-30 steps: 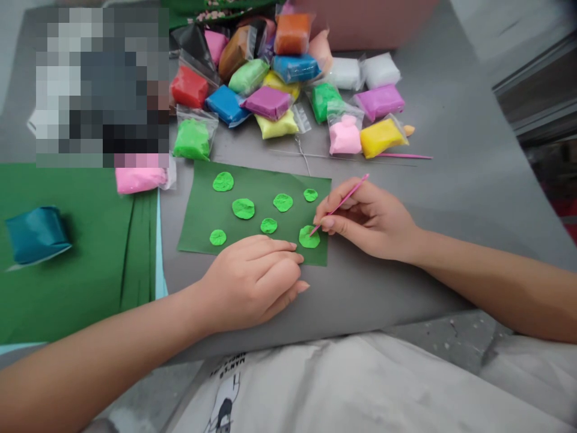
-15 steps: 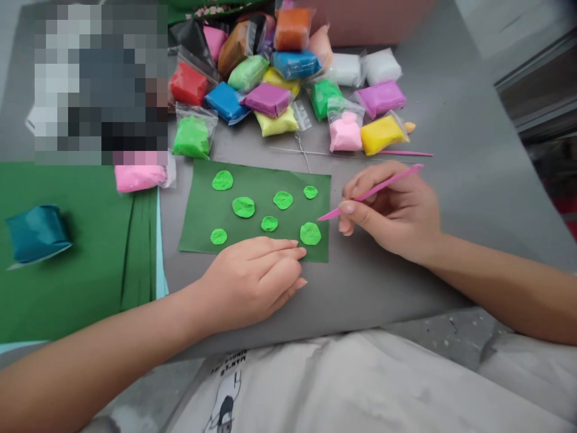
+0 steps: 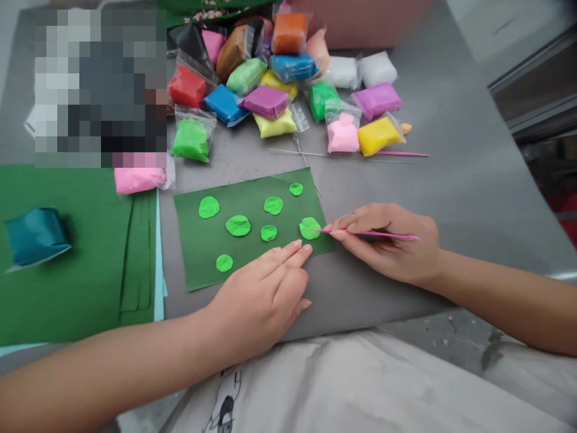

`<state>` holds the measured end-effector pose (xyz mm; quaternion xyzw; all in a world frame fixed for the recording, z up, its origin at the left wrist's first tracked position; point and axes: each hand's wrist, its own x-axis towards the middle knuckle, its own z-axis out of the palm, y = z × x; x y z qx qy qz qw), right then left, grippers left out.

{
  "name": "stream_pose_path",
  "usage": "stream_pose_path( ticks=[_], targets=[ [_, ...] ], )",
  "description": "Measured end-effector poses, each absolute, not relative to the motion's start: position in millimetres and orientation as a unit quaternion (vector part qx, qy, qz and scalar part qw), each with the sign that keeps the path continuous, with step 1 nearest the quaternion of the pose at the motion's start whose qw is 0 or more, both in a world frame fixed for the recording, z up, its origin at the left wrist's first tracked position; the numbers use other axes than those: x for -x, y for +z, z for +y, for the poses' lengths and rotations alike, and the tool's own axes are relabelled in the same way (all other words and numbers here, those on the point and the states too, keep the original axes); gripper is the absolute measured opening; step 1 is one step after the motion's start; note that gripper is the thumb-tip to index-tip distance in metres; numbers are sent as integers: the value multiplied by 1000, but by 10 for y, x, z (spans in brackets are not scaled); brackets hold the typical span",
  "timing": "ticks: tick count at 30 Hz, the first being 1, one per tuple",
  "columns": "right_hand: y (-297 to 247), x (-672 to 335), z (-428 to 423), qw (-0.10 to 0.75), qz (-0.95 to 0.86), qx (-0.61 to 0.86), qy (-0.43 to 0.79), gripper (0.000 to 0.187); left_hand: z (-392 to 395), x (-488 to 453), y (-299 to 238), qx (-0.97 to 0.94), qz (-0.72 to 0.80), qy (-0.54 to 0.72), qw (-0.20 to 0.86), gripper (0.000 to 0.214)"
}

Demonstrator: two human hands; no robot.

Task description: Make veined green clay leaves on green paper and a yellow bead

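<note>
A dark green sheet of card lies on the grey table, with several flattened bright green clay discs on it. My left hand rests on its lower edge, fingers stretched out and fingertips just below the right-hand clay disc. In my right hand is a thin pink clay modelling tool, pinched between thumb and fingers. Its pointed tip is at the right part of that disc. Some of the other discs, such as the oval one, show creased surfaces.
Several bags of coloured clay, including a yellow one and a green one, are heaped at the back. A second pink tool and thin wires lie before them. Larger green sheets with a teal packet are at left.
The card has turned anticlockwise, its left side nearer me. My right hand has lowered, bringing the pink tool from beside the right-hand disc onto it. My left hand has shifted slightly with the card.
</note>
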<state>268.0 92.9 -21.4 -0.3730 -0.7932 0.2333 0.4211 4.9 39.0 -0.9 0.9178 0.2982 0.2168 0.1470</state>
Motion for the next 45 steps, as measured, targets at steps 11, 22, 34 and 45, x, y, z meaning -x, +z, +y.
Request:
stream_pose_path(
  ticks=[11,22,34,45],
  targets=[
    [-218,-2659,950,401,-789,397,243,12,381,-68,-18,-919,298,217,141,18],
    [-209,-2679,964,398,-824,359,186,17,368,-71,-2,-919,300,215,138,17],
    [-160,-2746,985,453,-746,407,270,18,209,-172,65,-901,347,187,181,11],
    [-79,-2596,1152,476,-663,446,368,31,149,-757,-31,-776,460,256,347,46]
  ],
)
